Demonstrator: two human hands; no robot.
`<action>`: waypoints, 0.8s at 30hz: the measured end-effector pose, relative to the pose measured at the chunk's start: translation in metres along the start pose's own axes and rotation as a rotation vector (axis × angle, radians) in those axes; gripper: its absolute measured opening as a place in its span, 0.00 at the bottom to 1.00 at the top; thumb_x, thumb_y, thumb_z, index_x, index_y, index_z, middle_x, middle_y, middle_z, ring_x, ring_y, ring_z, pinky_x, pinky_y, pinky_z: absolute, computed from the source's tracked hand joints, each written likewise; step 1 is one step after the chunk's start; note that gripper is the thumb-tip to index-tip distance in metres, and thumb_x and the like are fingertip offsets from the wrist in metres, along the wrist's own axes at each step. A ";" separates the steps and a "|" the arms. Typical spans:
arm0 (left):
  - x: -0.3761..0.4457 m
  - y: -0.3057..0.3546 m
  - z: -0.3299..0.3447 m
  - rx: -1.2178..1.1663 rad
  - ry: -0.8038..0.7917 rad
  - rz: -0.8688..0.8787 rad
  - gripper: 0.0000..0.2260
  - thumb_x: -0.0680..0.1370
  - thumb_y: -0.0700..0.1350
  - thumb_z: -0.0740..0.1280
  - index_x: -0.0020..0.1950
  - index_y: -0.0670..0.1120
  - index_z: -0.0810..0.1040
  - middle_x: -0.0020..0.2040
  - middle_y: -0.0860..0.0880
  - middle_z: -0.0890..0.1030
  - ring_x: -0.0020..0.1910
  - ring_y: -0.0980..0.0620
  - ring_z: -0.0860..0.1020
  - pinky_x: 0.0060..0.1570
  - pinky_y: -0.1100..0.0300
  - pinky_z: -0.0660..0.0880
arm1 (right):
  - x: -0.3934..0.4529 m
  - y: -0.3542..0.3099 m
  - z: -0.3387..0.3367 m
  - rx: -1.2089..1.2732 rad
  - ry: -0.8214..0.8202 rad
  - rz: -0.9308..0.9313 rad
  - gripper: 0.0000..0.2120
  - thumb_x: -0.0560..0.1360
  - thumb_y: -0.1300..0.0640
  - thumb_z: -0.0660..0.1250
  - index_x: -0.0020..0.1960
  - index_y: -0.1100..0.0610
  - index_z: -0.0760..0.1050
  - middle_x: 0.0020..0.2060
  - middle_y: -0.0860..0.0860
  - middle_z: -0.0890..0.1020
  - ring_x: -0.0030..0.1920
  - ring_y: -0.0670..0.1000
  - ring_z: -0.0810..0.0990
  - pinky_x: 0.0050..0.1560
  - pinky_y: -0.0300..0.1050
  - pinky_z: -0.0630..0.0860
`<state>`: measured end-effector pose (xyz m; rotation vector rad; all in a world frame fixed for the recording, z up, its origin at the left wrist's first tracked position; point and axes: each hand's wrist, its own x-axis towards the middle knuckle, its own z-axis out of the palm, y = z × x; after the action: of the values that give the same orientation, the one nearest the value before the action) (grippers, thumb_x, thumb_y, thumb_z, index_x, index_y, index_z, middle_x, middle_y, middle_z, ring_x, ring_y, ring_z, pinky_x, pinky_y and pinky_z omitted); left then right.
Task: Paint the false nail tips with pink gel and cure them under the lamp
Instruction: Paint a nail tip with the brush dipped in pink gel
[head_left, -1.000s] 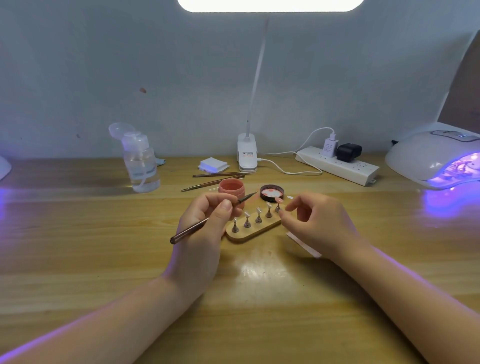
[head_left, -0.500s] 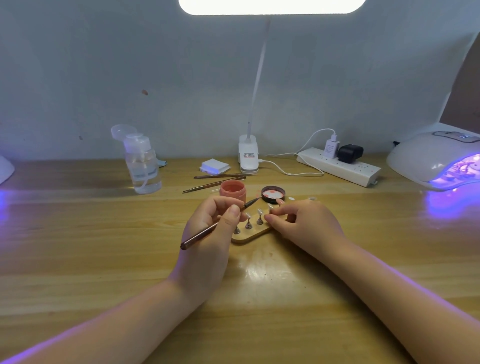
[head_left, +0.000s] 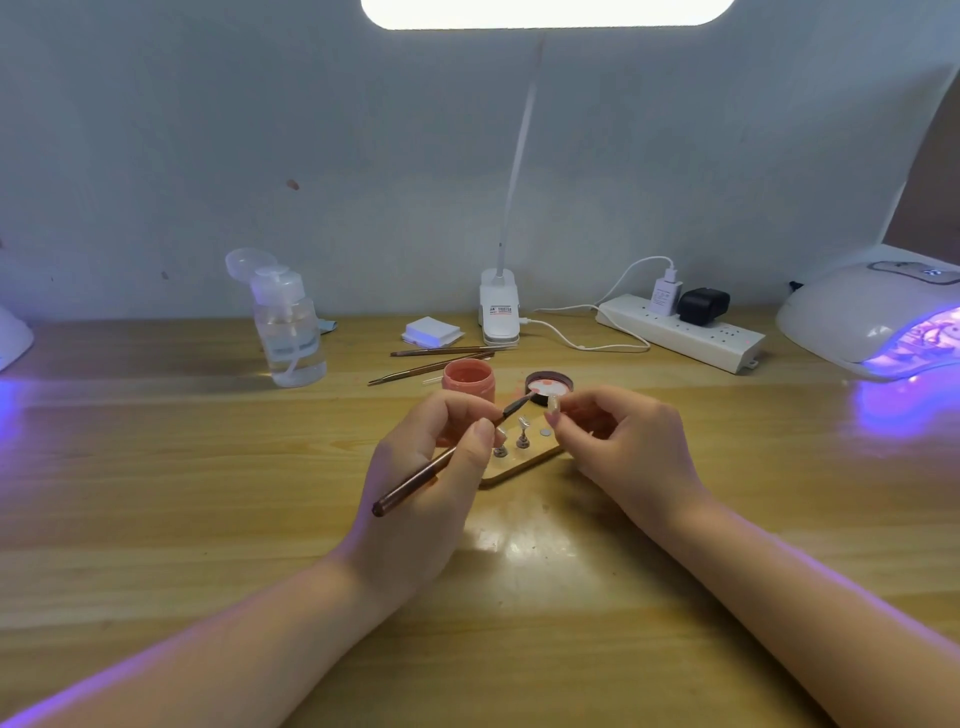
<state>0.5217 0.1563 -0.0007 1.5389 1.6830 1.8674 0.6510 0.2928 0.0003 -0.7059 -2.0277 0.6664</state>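
My left hand (head_left: 431, 467) holds a brown nail brush (head_left: 447, 457) like a pen, its dark tip pointing up and right toward a false nail tip. My right hand (head_left: 618, 447) pinches that clear nail tip on its small stand (head_left: 553, 404), lifted above the wooden holder (head_left: 524, 465). On the holder stand other tips on metal pegs (head_left: 522, 439), and one bare round magnet spot (head_left: 545, 432) shows. The open pink gel jar (head_left: 468, 381) and its lid (head_left: 549, 387) sit just behind the holder. The white curing lamp (head_left: 872, 317) glows violet at the far right.
A clear pump bottle (head_left: 288, 332) stands back left. Two spare brushes (head_left: 441, 358), a white pad stack (head_left: 432, 332), a clip desk lamp base (head_left: 498, 314) and a power strip with plugs (head_left: 680, 332) lie along the back. Another violet-lit lamp edge (head_left: 13, 338) is at far left.
My right hand reached to the holder, took one nail tip with its stand off the right end and lifted it toward the brush. The left hand kept the brush and shifted slightly.
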 end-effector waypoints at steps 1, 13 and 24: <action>0.000 0.000 -0.001 0.058 -0.015 0.037 0.07 0.77 0.50 0.64 0.51 0.51 0.78 0.44 0.54 0.83 0.47 0.54 0.81 0.46 0.65 0.75 | 0.000 0.000 0.000 0.044 0.010 0.022 0.02 0.72 0.60 0.73 0.44 0.55 0.84 0.35 0.47 0.84 0.36 0.44 0.80 0.41 0.42 0.78; -0.002 0.002 0.000 0.227 -0.039 0.132 0.11 0.76 0.54 0.62 0.54 0.53 0.80 0.47 0.54 0.83 0.50 0.51 0.79 0.49 0.50 0.76 | -0.001 -0.004 0.000 0.118 0.034 -0.009 0.07 0.72 0.62 0.73 0.50 0.59 0.83 0.41 0.50 0.84 0.40 0.45 0.82 0.44 0.36 0.77; -0.002 0.003 0.000 0.184 -0.003 0.079 0.10 0.76 0.55 0.61 0.52 0.55 0.79 0.46 0.55 0.82 0.50 0.51 0.79 0.49 0.46 0.76 | -0.002 -0.005 0.002 0.119 0.044 -0.063 0.06 0.71 0.62 0.73 0.49 0.60 0.83 0.41 0.50 0.84 0.39 0.42 0.80 0.42 0.31 0.74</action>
<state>0.5243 0.1541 0.0002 1.6988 1.8639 1.7893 0.6489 0.2879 0.0016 -0.5797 -1.9444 0.7227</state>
